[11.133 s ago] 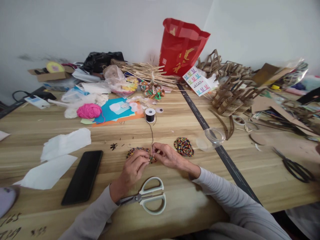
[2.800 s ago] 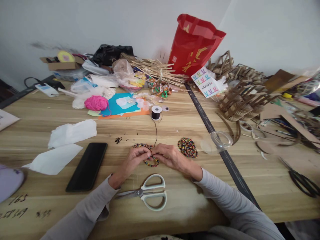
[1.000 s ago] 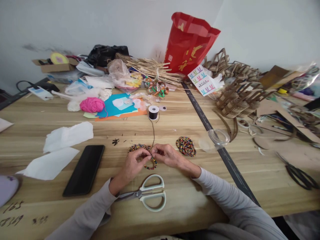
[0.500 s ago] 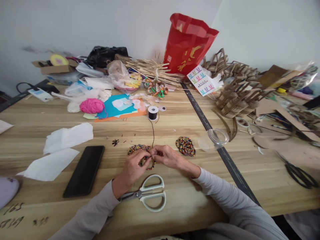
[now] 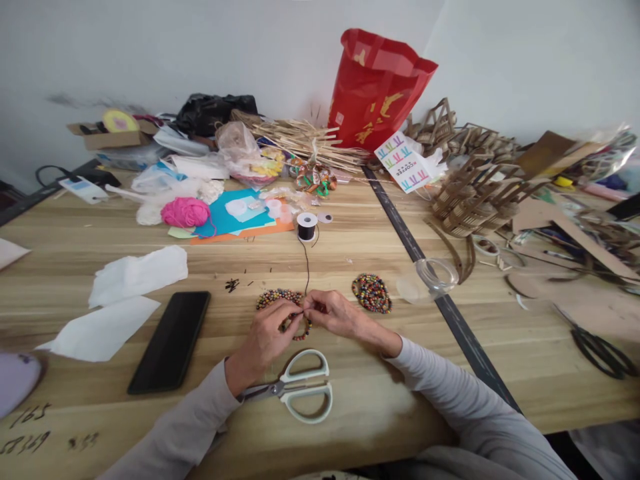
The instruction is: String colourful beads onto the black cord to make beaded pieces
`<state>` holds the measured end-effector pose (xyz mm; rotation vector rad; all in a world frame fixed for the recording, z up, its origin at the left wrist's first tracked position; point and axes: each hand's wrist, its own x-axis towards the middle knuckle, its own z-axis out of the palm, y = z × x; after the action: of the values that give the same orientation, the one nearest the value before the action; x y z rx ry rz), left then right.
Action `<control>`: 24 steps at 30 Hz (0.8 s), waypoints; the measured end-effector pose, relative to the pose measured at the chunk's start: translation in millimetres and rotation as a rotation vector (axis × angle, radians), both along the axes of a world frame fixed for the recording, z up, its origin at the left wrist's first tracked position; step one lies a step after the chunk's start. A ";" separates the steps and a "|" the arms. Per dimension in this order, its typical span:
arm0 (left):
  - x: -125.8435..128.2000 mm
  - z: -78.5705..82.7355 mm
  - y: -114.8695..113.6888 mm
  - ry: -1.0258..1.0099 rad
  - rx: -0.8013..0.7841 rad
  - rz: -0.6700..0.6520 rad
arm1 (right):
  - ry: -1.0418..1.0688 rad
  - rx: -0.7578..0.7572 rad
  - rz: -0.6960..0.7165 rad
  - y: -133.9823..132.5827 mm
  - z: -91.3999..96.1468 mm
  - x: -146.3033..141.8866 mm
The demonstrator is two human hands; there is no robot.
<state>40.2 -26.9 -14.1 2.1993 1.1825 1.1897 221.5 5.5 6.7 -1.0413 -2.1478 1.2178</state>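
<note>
My left hand (image 5: 263, 340) and my right hand (image 5: 334, 313) meet fingertip to fingertip over the wooden table (image 5: 350, 373), both pinched on a loop of coloured beads (image 5: 300, 329) strung on thin black cord. The cord (image 5: 306, 267) runs up from my fingers to a small black spool (image 5: 306, 227). A second strand of beads (image 5: 277, 295) lies just behind my left hand. A pile of finished bead loops (image 5: 371, 293) sits right of my right hand. White-handled scissors (image 5: 300, 392) lie just in front of my left wrist.
A black phone (image 5: 170, 340) and white paper sheets (image 5: 135, 273) lie to the left. A clear round container (image 5: 434, 273) sits by a dark strip (image 5: 425, 267) crossing the table. Black scissors (image 5: 600, 350) lie far right. Pink yarn (image 5: 184, 212), a red bag (image 5: 373, 90) and cardboard scraps crowd the back.
My hands have stayed at the same spot with small finger movements on the bead loop; the hanging part of the loop is now tucked closer under my left fingers.
</note>
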 end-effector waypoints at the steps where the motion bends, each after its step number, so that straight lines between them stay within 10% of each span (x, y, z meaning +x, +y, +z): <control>1: 0.0 0.4 -0.1 0.002 -0.010 0.000 | -0.006 0.016 0.000 -0.3 0.2 0.0; 24: -2.9 -4.2 6.1 -0.042 -0.338 0.031 | -0.291 0.547 0.092 -8.4 7.0 -1.6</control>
<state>37.3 -20.8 -18.3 1.9020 1.2973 0.9605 219.9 -2.9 13.7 -0.9175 -2.5636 0.4700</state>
